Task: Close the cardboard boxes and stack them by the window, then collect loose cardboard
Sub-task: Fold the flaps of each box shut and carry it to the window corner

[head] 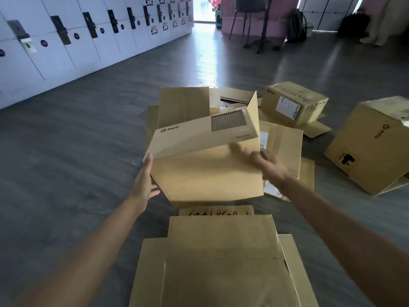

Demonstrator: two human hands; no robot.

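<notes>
A brown PICO cardboard box (205, 156) is lifted between my two hands at the centre, tilted, with flaps standing up at its back. My left hand (145, 182) presses flat on its left side. My right hand (266, 165) presses on its right edge, blurred. Beneath and behind it lie flattened cardboard sheets (281, 142). A second PICO box (292, 103) sits further right with its bottom flaps spread on the floor. A third PICO box (371, 145) lies tipped at the far right. A large open box (223, 262) with spread flaps is right below me.
White lockers (66, 41) line the left wall. At the back stand a dark chair and a table leg (263, 23), a pink wall, bags (296, 25) and a bright doorway (203, 9). Grey wood floor (77, 151) stretches to the left.
</notes>
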